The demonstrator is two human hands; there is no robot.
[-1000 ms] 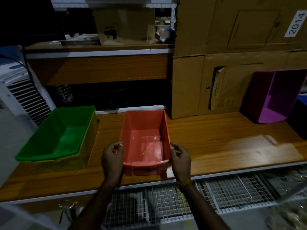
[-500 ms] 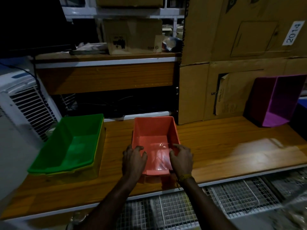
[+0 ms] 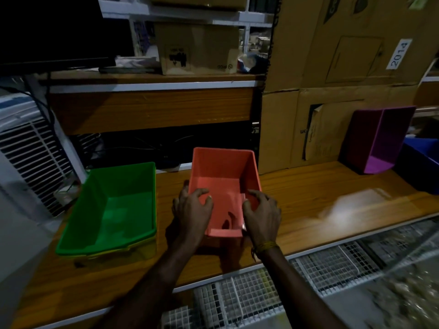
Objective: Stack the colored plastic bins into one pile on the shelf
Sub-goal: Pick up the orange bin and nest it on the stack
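A salmon-red bin point(image 3: 223, 167) stands on the wooden shelf point(image 3: 308, 191), right in front of me. My left hand point(image 3: 192, 210) grips its left wall and my right hand point(image 3: 261, 214) its right wall, fingers hooked over the rims into the bin. To the left, a green bin point(image 3: 118, 205) is nested inside a yellow bin point(image 3: 145, 248). At the right, a purple bin point(image 3: 380, 148) lies tipped on its side against the cardboard. Part of a blue bin point(image 3: 420, 162) shows at the right edge.
Tall cardboard boxes point(image 3: 332, 67) stand behind the shelf on the right, close to the red bin's far right corner. A white louvred appliance point(image 3: 31, 150) stands beyond the left end. Wire mesh point(image 3: 261, 293) runs below the front edge. An upper shelf point(image 3: 152, 84) holds a carton.
My hands moved from the red bin's near corners up over its side rims, fingers now inside. The bin has shifted a little farther from the front edge.
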